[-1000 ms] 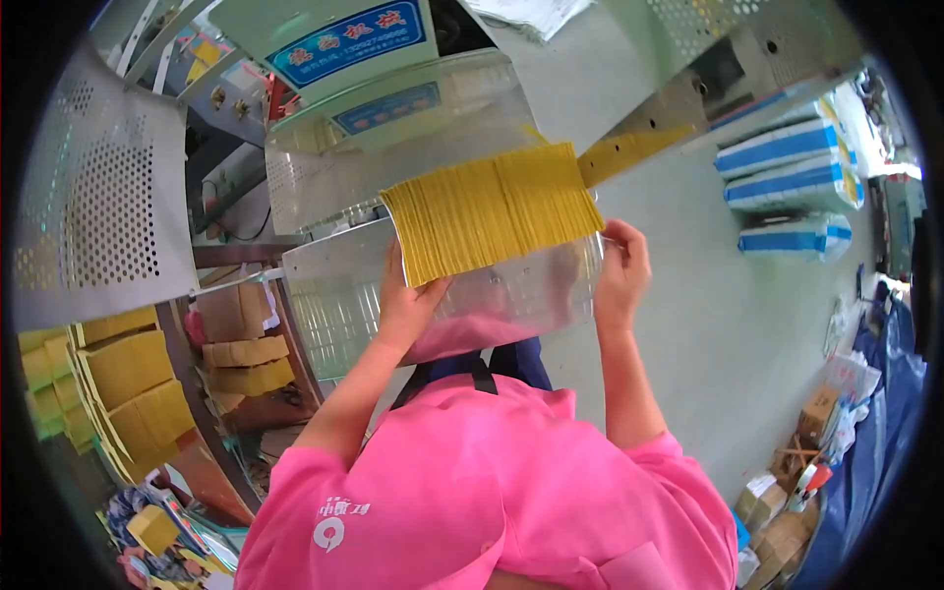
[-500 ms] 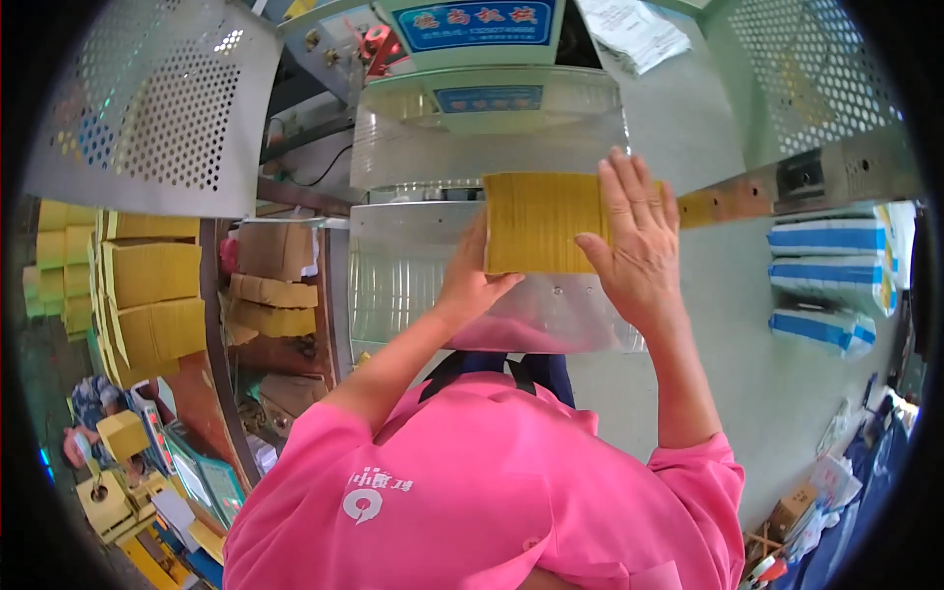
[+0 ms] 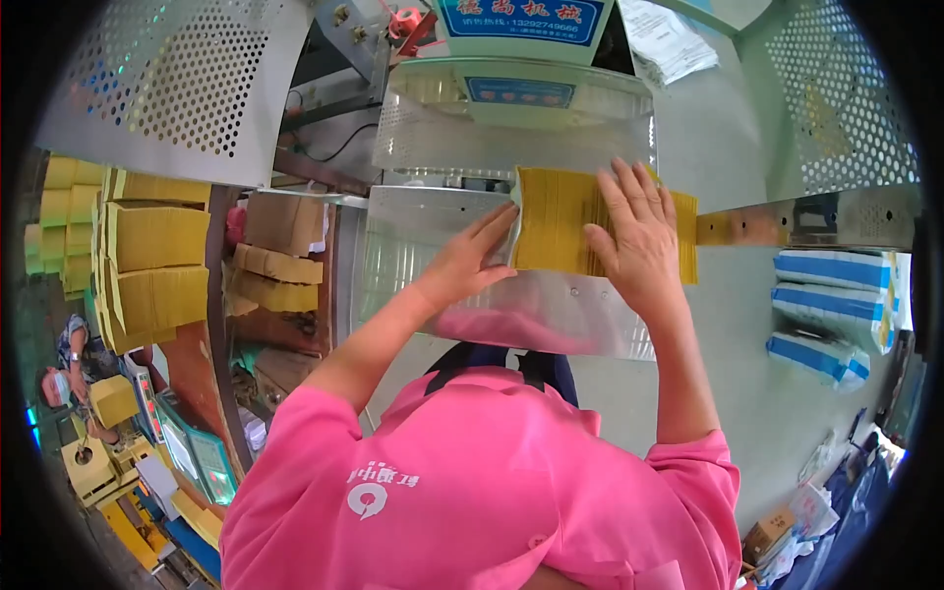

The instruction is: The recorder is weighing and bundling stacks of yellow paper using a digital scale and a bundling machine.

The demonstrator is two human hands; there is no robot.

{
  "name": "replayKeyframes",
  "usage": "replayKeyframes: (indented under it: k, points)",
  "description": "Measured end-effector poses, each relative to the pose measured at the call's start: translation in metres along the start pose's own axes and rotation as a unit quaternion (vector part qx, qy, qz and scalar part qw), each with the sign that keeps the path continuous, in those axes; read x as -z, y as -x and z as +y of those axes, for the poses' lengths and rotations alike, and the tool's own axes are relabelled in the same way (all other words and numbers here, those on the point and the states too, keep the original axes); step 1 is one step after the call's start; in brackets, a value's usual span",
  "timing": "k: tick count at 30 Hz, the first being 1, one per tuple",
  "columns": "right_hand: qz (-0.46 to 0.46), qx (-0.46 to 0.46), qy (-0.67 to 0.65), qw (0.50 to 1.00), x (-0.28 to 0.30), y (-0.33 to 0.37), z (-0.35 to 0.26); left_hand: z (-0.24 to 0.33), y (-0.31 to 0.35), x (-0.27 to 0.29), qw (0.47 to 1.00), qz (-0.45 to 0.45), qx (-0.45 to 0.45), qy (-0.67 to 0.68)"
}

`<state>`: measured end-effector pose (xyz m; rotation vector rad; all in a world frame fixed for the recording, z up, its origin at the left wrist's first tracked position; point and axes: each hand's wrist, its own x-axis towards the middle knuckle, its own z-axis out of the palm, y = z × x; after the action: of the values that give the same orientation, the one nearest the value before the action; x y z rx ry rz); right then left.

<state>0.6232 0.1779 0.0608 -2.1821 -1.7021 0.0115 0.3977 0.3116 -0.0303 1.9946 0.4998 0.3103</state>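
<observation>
A long stack of yellow paper sheets lies crosswise on the shiny metal platform in front of me. My left hand is at the stack's left end, its fingers stretched out against that edge and the thumb apart near the lower corner. Flat across the top toward the right end rests my right hand, fingers extended and thumb spread. The stack's right end shows past this hand. What lies under my right palm is hidden.
Perforated metal guards flank the machine. A metal bar reaches the stack's right end. More yellow stacks and brown bundles stand at left. Blue-and-white packs lie at right. Another person is at far left.
The stack now extends farther right, past my right hand, which covered its right end before. My left hand's fingers still meet the left end. The whole view has shifted slightly.
</observation>
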Motion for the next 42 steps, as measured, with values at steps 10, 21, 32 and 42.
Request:
replayKeyframes:
  k: [10, 21, 32, 42]
  points:
    - [-0.046, 0.124, -0.062, 0.989, -0.011, -0.008, -0.036, -0.001, -0.006, 0.013, 0.997, -0.009, -0.051, -0.065]
    - [-0.054, 0.119, -0.056, 0.99, -0.011, -0.01, -0.041, -0.016, -0.007, 0.004, 0.996, -0.003, -0.032, 0.082]
    - [-0.046, 0.121, -0.06, 0.99, -0.011, -0.01, -0.034, -0.004, -0.003, 0.011, 0.976, -0.049, 0.075, 0.198]
    - [-0.046, 0.123, -0.073, 0.989, -0.01, -0.009, -0.032, -0.003, -0.002, 0.005, 0.985, -0.014, 0.039, 0.169]
